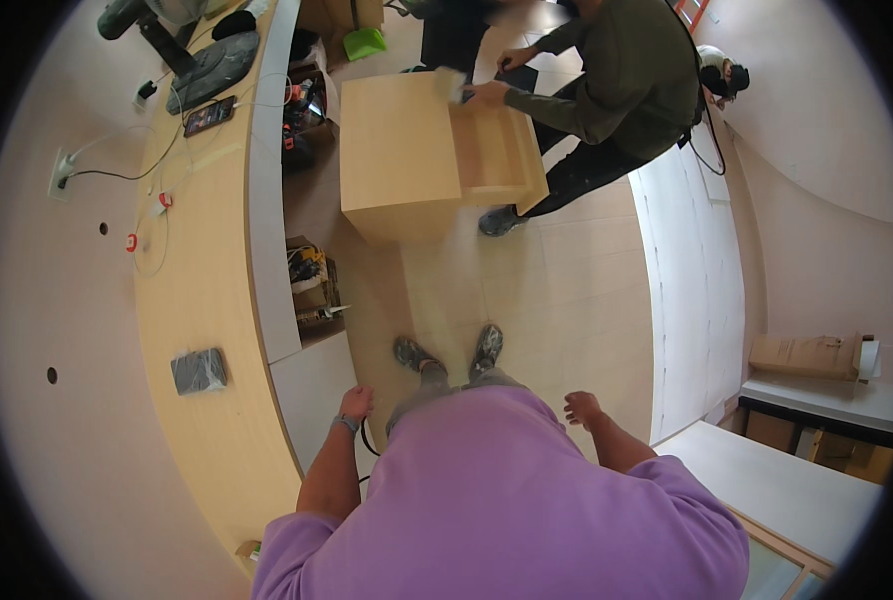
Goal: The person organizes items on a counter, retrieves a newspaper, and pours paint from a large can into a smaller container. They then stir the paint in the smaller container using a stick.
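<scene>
My left hand hangs by the pale cabinet front, fingers loosely bent and nothing visible in it; a black cable dangles just below. My right hand hangs at my other side, empty, fingers slightly curled and apart. In front of my feet stands a pale wooden box unit with an open drawer-like section. A co-worker in dark clothes bends over it, one hand at its top beside a small blurred item.
A long wooden counter on the left holds a fan, phone, cables and a wrapped grey block. Boxes of tools sit beneath. At right are white panels, a cardboard box, a white surface and another person.
</scene>
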Demonstrator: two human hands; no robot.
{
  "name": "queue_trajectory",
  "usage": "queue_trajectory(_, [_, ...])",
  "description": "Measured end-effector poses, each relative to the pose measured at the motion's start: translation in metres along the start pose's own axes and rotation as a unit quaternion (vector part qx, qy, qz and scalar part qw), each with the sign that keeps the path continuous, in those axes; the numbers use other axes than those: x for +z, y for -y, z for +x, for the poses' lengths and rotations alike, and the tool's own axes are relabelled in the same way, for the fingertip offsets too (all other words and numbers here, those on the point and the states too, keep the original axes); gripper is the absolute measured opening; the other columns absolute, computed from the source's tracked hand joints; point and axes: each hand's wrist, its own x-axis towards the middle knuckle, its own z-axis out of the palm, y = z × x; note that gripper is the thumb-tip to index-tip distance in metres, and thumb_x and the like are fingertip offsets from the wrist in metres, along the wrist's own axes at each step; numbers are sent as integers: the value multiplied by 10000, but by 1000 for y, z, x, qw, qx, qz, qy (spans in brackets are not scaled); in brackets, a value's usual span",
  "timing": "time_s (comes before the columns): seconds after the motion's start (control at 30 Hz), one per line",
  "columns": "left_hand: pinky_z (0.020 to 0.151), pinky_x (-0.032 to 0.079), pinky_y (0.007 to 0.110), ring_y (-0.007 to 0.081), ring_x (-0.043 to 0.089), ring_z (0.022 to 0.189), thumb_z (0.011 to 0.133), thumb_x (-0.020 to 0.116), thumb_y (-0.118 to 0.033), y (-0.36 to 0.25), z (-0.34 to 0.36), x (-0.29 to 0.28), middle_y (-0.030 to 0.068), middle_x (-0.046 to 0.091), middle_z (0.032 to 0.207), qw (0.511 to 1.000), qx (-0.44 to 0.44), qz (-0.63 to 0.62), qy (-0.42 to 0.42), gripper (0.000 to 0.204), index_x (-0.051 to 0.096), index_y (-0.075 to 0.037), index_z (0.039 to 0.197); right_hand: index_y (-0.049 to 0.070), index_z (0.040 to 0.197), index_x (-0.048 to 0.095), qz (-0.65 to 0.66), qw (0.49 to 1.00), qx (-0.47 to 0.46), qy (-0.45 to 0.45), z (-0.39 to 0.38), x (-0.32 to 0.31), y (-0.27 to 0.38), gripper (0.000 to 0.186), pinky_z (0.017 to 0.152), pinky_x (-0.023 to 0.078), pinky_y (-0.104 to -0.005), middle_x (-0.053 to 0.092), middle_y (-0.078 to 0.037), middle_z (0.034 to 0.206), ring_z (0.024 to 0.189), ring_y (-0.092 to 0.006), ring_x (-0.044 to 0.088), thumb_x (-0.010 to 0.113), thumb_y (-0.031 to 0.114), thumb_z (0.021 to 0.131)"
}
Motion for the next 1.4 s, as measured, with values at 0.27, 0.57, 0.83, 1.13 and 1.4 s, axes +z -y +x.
queue_trajectory(0.27, [591, 486, 300, 128, 576, 674, 962, 598, -359, -52, -14, 15, 15, 610, 822, 994, 72, -40, -68, 360, 651, -17, 1060, 76, 1263, 611, 37, 986, -160, 9, -10, 11, 94, 350, 664, 558, -348, 688, -97, 989, 757, -191, 656, 580, 291, 989])
queue_trajectory(0.57, [611, 495, 309, 155, 601, 724, 933, 642, -423, 0, -59, 57, 56, 643, 898, 989, 28, -111, -89, 475, 659, -28, 1195, 88, 1216, 629, 8, 976, -207, 63, 12, -4, 158, 298, 572, 513, -299, 665, -57, 881, 661, -142, 618, 603, 261, 974])
queue_trajectory(0.83, [612, 490, 332, 182, 576, 679, 948, 598, -431, 57, -101, 85, 61, 622, 850, 992, -54, -22, -113, 466, 685, -20, 1149, 90, 1275, 589, -63, 984, -150, 72, 41, -15, 143, 394, 627, 544, -352, 664, -96, 961, 699, -189, 633, 583, 339, 970])
queue_trajectory(1.13, [898, 531, 406, 340, 688, 995, 958, 635, -277, 18, -59, 49, 193, 717, 1088, 957, 156, -7, -244, 416, 637, 11, 1258, 82, 1208, 633, -67, 975, -204, 59, 8, 5, 183, 309, 578, 521, -305, 666, -67, 895, 669, -156, 621, 592, 278, 972])
queue_trajectory(1.4, [1102, 400, 463, 395, 513, 1281, 945, 629, -163, -166, -135, -56, 219, 576, 1347, 739, 423, 214, -479, 349, 619, -53, 1276, 75, 1231, 628, -87, 971, -220, 34, -8, 21, 213, 334, 621, 536, -312, 676, -66, 929, 713, -160, 637, 600, 289, 976])
